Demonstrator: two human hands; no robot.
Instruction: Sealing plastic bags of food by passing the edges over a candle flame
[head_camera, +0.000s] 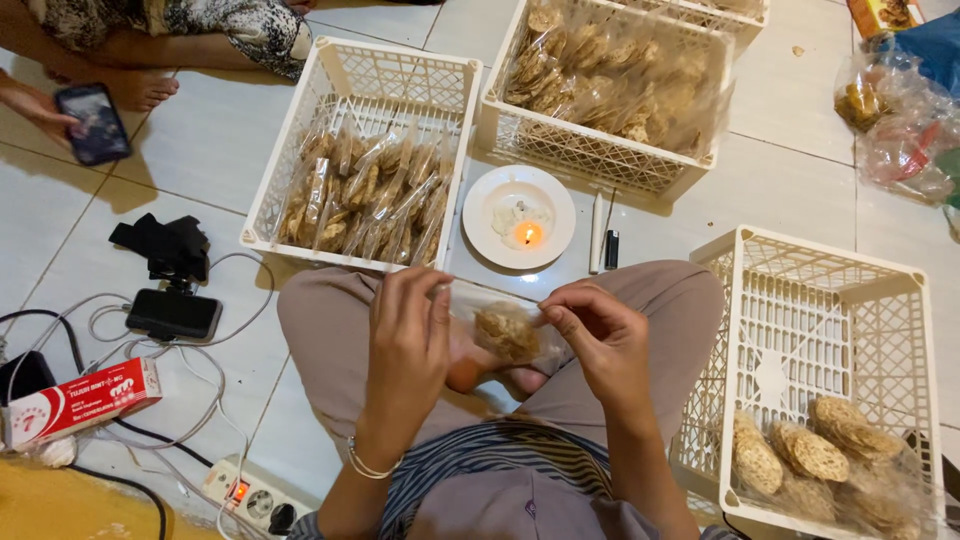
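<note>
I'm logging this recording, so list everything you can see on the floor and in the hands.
clear bag of crackers: one, brown inside, held over the lap
white crates: three; packed bags in the left one, loose crackers in the right one
saucer with lit candle: one, white, between crates
phone on stand: one, black, left
red carton: one, lower left
power strip: one, white, bottom left
other person's hand with phone: top left
left hand: grips bag's left edge
right hand: pinches bag's right edge

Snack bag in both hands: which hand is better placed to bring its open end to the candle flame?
Probably the right hand: it pinches the bag end nearer the candle; the left hand grips the farther side.
</note>
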